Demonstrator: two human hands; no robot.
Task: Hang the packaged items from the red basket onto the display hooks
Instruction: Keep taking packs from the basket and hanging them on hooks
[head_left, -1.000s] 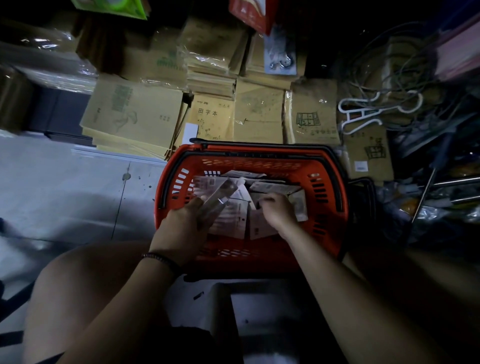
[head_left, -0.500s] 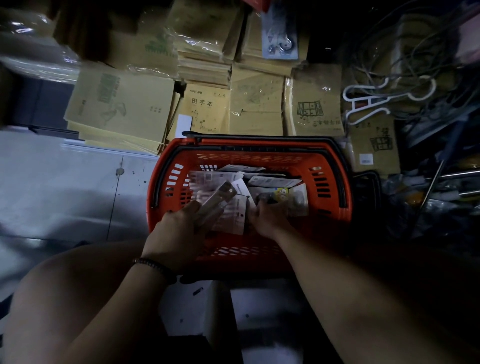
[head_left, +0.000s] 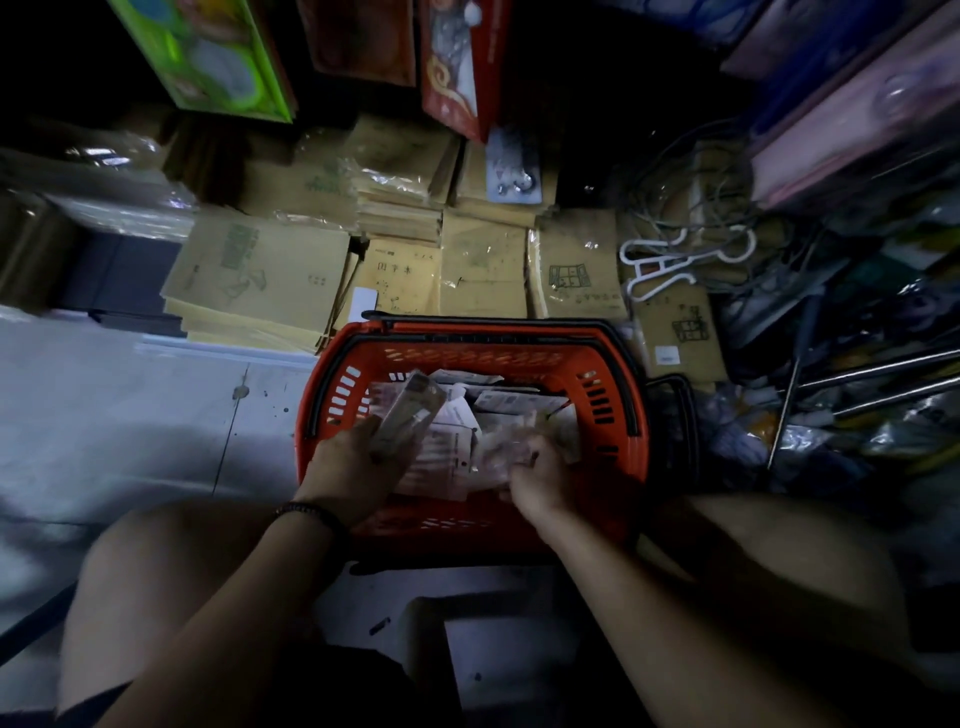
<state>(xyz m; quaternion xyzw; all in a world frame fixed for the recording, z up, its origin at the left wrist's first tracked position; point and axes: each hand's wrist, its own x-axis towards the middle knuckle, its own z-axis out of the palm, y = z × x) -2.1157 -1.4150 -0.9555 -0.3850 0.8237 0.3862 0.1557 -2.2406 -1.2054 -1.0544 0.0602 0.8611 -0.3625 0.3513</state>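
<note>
A red basket (head_left: 608, 364) stands on the floor between my knees, filled with several flat packaged items (head_left: 511, 402). My left hand (head_left: 358, 467) grips a small stack of packages (head_left: 408, 415) held over the basket's left side. My right hand (head_left: 540, 480) is inside the basket near its front right, its fingers curled round a blurred clear package (head_left: 506, 449). No display hooks can be made out in the dark upper area.
Stacks of brown paper notebooks (head_left: 260, 275) lie on the floor behind the basket. A white plastic hanger (head_left: 670, 265), tangled cables and metal rods (head_left: 883, 371) crowd the right. Coloured boxes (head_left: 218, 57) stand above. Pale floor (head_left: 104, 415) lies left.
My right hand has drawn back toward me with a package in its fingers. My left hand has lifted its stack slightly. The view has tilted upward a little.
</note>
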